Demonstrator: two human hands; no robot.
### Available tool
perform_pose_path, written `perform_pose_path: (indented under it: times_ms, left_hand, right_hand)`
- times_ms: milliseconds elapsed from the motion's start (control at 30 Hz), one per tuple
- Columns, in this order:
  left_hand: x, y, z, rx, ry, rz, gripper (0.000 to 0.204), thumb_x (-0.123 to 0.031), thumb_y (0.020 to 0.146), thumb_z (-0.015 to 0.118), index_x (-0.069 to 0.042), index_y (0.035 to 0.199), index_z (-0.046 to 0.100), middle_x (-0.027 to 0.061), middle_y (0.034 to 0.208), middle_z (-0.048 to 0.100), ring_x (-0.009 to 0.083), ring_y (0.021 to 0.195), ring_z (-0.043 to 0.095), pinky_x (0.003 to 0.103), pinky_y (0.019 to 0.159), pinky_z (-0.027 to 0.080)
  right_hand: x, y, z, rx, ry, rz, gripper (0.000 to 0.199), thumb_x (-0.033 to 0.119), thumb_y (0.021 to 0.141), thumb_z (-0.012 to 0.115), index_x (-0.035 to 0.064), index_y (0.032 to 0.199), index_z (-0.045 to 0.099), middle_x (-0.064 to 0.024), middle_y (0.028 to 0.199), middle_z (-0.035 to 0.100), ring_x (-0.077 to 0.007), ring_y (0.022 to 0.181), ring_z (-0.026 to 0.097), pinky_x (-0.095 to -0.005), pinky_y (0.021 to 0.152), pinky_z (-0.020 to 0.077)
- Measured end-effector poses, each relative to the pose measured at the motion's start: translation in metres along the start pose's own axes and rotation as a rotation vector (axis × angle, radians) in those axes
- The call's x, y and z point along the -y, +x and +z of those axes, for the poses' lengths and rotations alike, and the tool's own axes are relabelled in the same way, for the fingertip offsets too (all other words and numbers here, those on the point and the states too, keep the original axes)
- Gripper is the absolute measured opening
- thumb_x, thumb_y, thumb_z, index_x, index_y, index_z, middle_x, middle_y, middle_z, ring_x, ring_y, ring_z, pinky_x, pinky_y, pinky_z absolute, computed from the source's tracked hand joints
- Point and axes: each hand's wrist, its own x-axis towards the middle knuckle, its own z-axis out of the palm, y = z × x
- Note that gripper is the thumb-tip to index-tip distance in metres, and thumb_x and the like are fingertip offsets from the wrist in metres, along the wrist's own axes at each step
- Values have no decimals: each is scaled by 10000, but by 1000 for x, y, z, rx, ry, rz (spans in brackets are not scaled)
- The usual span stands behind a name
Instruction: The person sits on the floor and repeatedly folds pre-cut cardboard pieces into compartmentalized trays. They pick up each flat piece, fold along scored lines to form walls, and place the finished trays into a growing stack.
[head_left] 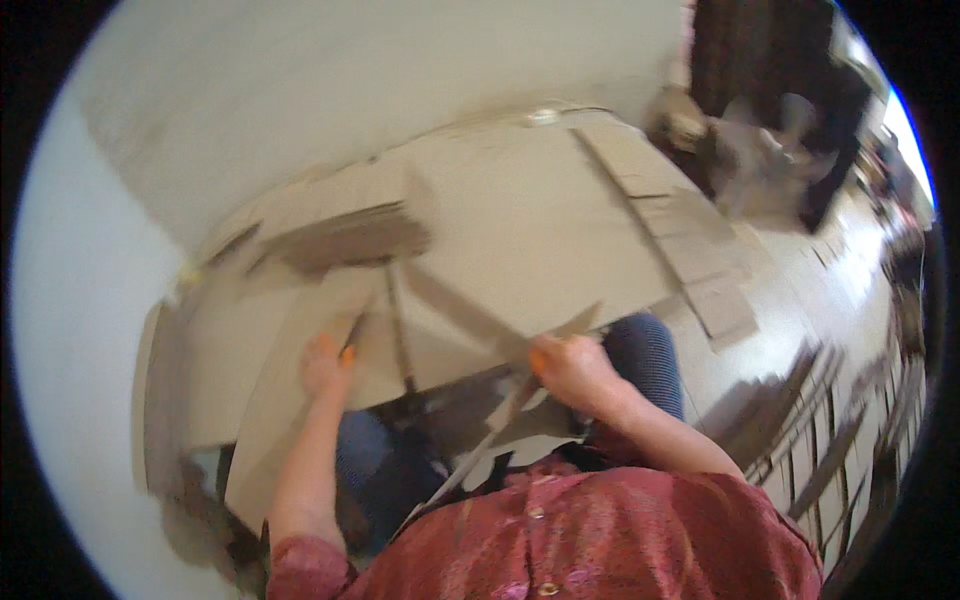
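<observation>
Both hands, left hand (322,362) and right hand (570,368), grip a flattened cardboard box (500,240).

A person in a red patterned shirt (600,540) and blue trousers (645,355) sits on the pale floor (70,330), bent over a large sheet of flattened cardboard (520,230). The left hand (325,362) presses on the sheet's near edge, fingers curled over it. The right hand (570,368) grips a narrow cardboard strip (480,450) that slants down toward the person's lap. A stack of cut cardboard pieces (345,240) lies near the sheet's far left corner. A row of folded cardboard strips (690,250) runs along its right edge. More flat cardboard pieces (820,430) lie spread over the floor to the right. The picture is blurred.
</observation>
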Motion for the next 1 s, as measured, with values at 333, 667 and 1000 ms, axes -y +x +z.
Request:
perform_pose_path:
  times_ms: [333,667,1000]
  left_hand:
    - [-7,-9,-14,29,-25,26,634,-400,928,526,-55,1426,340,173,1429,397,338,1321,373,436,1026,391]
    - [0,1,7,-10,75,34,634,-426,947,475,15,1391,369,205,1431,382,360,1310,370,423,1066,347]
    - [-5,3,-3,-31,34,199,677,-521,928,446,-7,1367,417,193,1356,479,362,1230,455,451,1001,409]
  right_hand:
    - [3,-2,-13,108,118,70,195,203,820,549,28,790,632,-210,721,644,-396,704,645,-487,634,515]
    - [-5,-1,-2,3,228,-22,166,155,758,596,0,804,639,-221,710,631,-408,703,632,-484,632,504]
    - [-10,-6,-5,-15,198,25,164,152,785,576,-1,790,635,-224,705,629,-418,704,632,-492,636,508]
